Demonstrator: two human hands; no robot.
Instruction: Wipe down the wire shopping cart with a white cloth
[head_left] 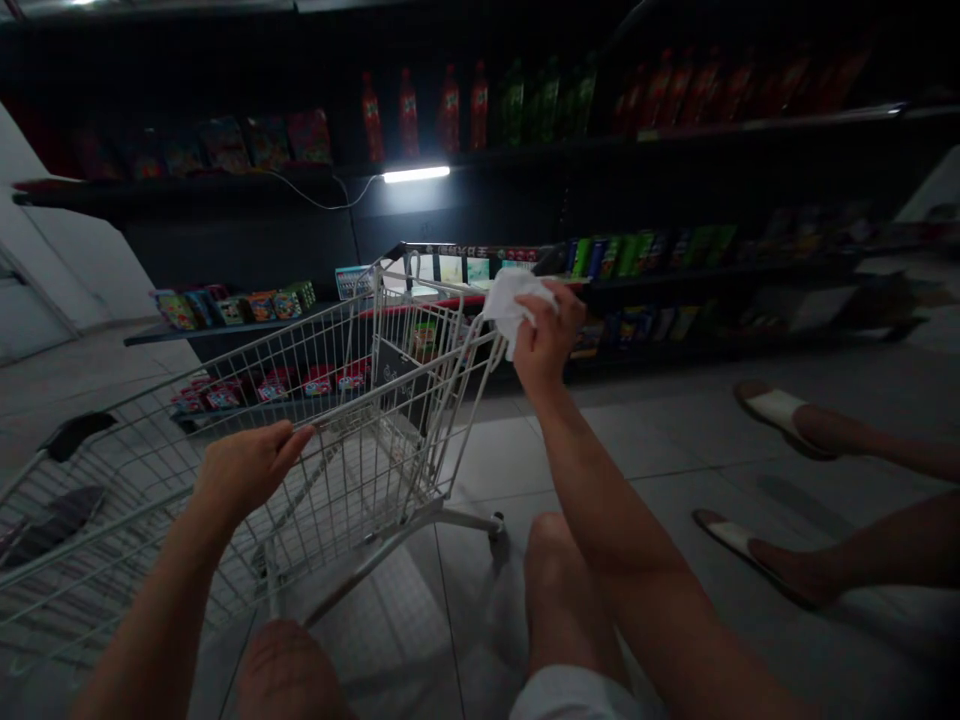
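A metal wire shopping cart [360, 430] stands side-on in front of me. My left hand [244, 465] is closed around the top rail of its near side. Beside the cart's handle end, my right hand [546, 335] grips a crumpled white wipe [510, 305]. The wipe lies against the corner near the dark handle bar [480, 252]; the exact contact is hidden behind the wipe and fingers. Inside the cart, a dark panel [403, 385] hangs at the handle end.
Dark shelves behind the cart hold red bottles [450, 110], green bottles [514, 100] and several packages [262, 305]. A lit tube lamp [416, 174] hangs under one shelf. At right, another person's sandalled feet [787, 420] are on the tiled floor [637, 440].
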